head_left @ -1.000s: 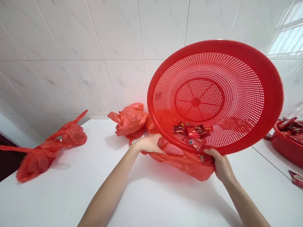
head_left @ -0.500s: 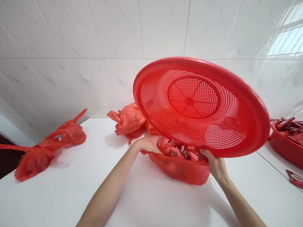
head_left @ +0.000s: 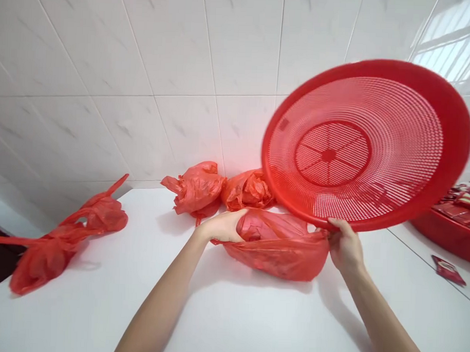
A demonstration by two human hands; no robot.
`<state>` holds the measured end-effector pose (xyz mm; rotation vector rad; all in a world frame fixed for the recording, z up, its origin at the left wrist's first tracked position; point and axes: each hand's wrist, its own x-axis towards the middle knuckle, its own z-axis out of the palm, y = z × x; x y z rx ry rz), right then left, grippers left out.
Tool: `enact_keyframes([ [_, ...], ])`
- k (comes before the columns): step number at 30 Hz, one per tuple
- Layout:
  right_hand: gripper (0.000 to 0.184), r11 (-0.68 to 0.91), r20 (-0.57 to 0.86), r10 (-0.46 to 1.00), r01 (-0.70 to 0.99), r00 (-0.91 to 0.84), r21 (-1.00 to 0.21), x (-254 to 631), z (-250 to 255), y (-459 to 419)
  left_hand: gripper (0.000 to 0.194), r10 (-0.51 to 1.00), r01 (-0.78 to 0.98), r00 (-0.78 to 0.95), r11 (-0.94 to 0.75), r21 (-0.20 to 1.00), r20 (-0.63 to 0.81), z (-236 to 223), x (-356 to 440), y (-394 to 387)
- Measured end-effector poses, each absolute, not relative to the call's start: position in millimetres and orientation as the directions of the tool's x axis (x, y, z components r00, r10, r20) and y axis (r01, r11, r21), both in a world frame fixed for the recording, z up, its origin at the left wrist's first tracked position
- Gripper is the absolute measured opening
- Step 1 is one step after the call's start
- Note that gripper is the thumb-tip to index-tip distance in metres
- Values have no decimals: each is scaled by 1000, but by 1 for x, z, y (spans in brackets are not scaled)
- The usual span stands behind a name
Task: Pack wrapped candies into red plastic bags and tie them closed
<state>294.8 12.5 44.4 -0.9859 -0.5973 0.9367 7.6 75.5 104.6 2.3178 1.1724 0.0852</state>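
The right hand [head_left: 346,246] is closed on the lower rim of a round, red, perforated plastic basket [head_left: 328,155], which is held tilted up above a white counter [head_left: 253,320]. The left hand [head_left: 221,225] lies across the gathered mouth of a bulging red plastic bag [head_left: 278,257] on the counter; its grip cannot be determined. A bunched red plastic bag [head_left: 194,190] and a second bunched red bag [head_left: 247,191] sit just behind, near a white tiled wall [head_left: 166,50].
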Motion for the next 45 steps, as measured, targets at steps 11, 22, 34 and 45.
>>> enact_keyframes([
  [11, 14, 187, -283, 717, -567, 638, -802, 336, 59, 11, 88, 818, 863, 483, -382, 332, -313, 124, 17, 53],
  [22, 15, 160, -338, 664, -569, 667, -807, 329, 59, 12, 102, 818, 845, 514, -431, 316, -259, 126, 15, 46],
  [34, 36, 340, 408, 851, 244, 331, -908, 292, 55, -10, 108, 823, 855, 505, -434, 286, -261, 128, 23, 35],
  [45, 28, 484, -126, 842, 838, -524, -251, 236, 63, -8, 21, 527, 605, 796, -701, 378, -297, 113, 41, 30],
])
